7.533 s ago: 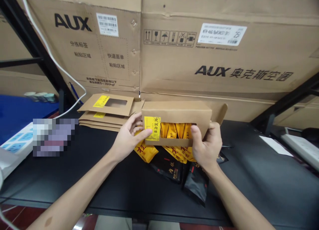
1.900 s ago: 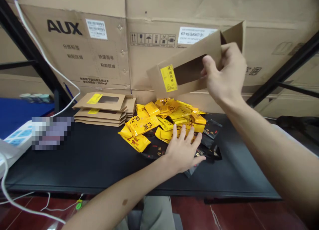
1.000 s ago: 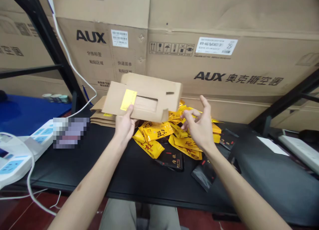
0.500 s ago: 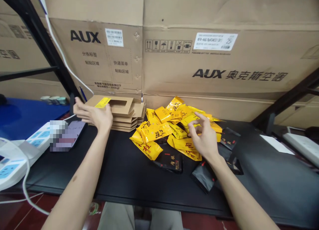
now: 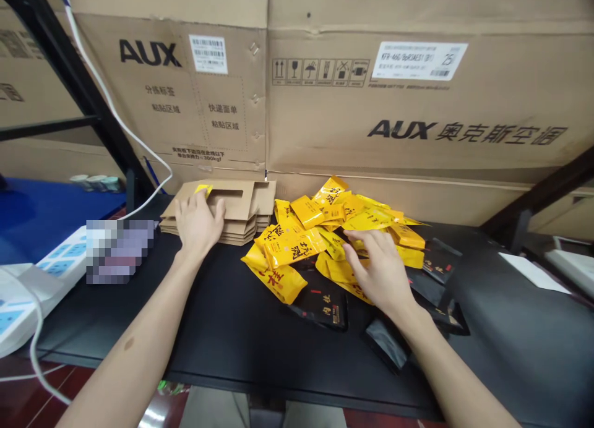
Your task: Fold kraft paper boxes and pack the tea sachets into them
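My left hand (image 5: 198, 225) lies flat on a stack of flattened kraft cardboard cartons (image 5: 241, 209) with window cut-outs, its fingers covering most of the top carton's yellow label (image 5: 203, 188). My right hand (image 5: 378, 270) rests on a heap of glossy yellow sachets (image 5: 297, 245), holding none that I can see. Black sachets (image 5: 322, 307) with red marks lie around the heap's front and right side, and one (image 5: 386, 347) sits just below my right wrist.
Large AUX cardboard cartons (image 5: 408, 106) stand behind the black table (image 5: 223, 347), beside a black shelf upright (image 5: 78, 88). A white power strip (image 5: 41, 273) and a pixelated patch (image 5: 119, 252) lie at the left, with a blue surface (image 5: 41, 221) beyond. White paper (image 5: 533, 271) lies right.
The carton my hands held has gone from them, and a carton now tops the stack under my left hand. My left hand has lowered onto the stack, and my right hand has settled on the sachets.
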Action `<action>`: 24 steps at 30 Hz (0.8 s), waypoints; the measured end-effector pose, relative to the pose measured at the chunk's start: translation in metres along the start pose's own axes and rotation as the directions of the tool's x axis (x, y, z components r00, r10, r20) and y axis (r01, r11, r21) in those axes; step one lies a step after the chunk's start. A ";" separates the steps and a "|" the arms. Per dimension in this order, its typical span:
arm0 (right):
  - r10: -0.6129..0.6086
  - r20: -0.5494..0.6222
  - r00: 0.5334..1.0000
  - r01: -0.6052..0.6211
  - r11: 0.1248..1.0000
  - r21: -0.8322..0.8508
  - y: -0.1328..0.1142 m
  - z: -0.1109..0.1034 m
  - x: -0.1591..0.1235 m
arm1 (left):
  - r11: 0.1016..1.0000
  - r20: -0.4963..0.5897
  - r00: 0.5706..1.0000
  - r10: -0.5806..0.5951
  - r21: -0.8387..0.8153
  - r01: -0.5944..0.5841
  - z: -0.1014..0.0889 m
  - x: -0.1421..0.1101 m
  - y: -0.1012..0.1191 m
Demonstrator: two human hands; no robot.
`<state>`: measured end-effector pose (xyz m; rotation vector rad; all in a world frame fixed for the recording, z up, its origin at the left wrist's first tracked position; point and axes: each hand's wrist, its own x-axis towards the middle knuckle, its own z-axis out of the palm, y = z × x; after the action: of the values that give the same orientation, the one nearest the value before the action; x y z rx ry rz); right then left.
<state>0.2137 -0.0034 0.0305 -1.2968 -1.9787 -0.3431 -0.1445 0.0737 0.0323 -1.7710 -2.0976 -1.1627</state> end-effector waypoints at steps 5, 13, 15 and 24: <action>-0.009 0.012 1.000 0.009 1.000 -0.006 -0.005 0.003 -0.001 | 0.973 -0.129 0.975 0.181 -0.119 -0.196 -0.008 -0.005 0.015; 0.021 0.056 0.998 -0.019 0.999 -0.032 -0.002 0.005 -0.003 | 0.728 0.103 0.800 0.591 -0.495 -0.474 -0.008 -0.047 0.058; 0.025 0.095 0.995 -0.020 0.998 -0.054 0.000 0.007 -0.005 | 0.709 0.211 0.738 0.641 -0.530 -0.464 -0.002 -0.060 0.064; 0.027 0.228 0.973 -0.002 0.994 -0.111 0.004 0.013 -0.009 | 0.774 0.418 0.659 0.625 -0.444 -0.452 0.007 -0.069 0.065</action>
<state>0.2139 0.0003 0.0144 -1.4768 -2.1667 -0.3107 -0.0644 0.0248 0.0171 -2.9058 -1.3967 -0.8877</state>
